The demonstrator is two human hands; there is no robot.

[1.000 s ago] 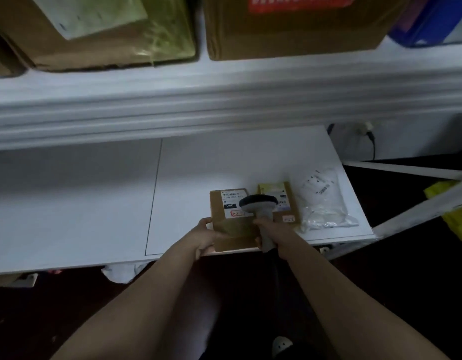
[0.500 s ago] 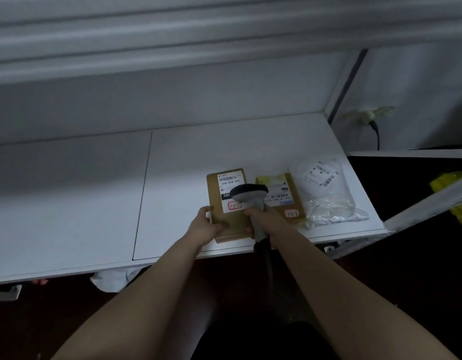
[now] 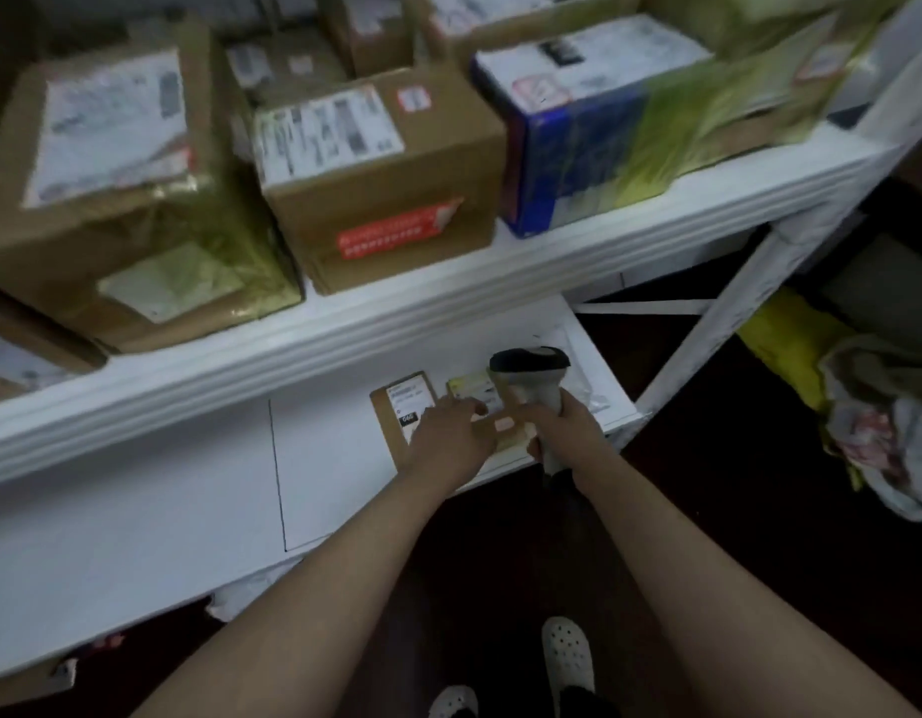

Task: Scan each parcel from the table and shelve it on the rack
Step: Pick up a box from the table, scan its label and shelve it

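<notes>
My left hand [image 3: 448,437] lies with fingers stretched out, not curled, across two small parcels at the near right corner of the rack's lower shelf [image 3: 189,484]. My right hand [image 3: 565,424] is wrapped round the handle of a barcode scanner [image 3: 528,365]. The scanner's dark head stands above and just beyond my fist, over the far right part of the parcels.

The brown parcel [image 3: 391,417], with a white label and a black tag, shows to the left of my left hand, its near right part under my palm. Touching it on the right is a second flat parcel [image 3: 469,388] with a yellow-green label; my fingertips reach onto it, and its pink sticker shows between my two hands. A pale plastic bag [image 3: 593,391] lies behind the scanner, mostly hidden.

On the upper shelf [image 3: 396,323] stand a taped cardboard carton [image 3: 386,199] with a red strip and, to its right, a blue box [image 3: 578,147]. The frame is blurred.
</notes>
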